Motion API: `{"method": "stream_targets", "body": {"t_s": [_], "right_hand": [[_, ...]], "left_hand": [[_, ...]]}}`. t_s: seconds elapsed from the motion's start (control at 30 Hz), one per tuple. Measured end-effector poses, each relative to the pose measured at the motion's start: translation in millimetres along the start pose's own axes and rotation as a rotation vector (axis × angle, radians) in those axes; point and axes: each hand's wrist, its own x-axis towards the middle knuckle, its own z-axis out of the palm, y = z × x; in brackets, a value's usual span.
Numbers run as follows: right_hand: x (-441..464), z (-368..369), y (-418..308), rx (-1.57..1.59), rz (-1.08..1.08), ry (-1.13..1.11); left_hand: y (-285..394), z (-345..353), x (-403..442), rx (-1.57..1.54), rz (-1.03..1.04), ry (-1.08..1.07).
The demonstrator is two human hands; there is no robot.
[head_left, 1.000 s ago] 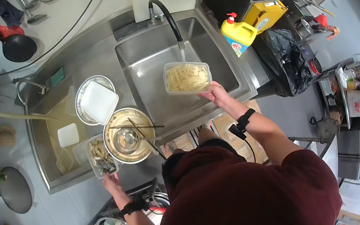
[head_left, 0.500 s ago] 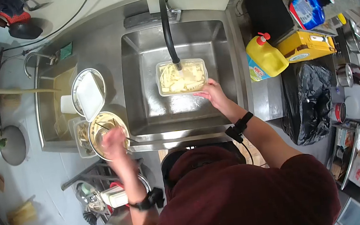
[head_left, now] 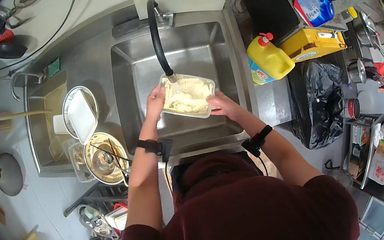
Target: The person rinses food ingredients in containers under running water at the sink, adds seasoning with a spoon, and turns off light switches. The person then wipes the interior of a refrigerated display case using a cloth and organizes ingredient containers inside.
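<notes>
Here's the broad, rectangular stainless-steel sink basin beneath both my grips! The curved black hose faucet drops in just beside my left grip, nozzle over the rectangular translucent plastic tub. That tub's right between my grips: left clasping its left end, right grip pinching its right front corner. Inside, between both grips, pale yellow pieces.

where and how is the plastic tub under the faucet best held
Grip the plastic tub by its short end walls, probably from the near side: it's oblong and open-topped, so this leaves its mouth clear beneath the faucet. The left hand holds the left end, the right hand the near right corner.
</notes>
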Motion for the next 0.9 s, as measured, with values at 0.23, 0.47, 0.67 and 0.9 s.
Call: {"method": "stream_targets", "body": {"t_s": [0.23,0.47,0.67,0.9], "right_hand": [[16,-10,7,0.205,0.159,-0.257],[3,4,23,0.366,0.071,-0.201],[-19,7,34,0.301,0.056,-0.096],[-44,0,52,0.37,0.043,-0.042]], "left_hand": [[12,8,13,0.367,0.136,0.033],[23,67,-49,1.175,0.77,0.272],[-6,95,-55,1.308,0.67,0.283],[-19,124,-48,1.395,0.321,0.202]]}}
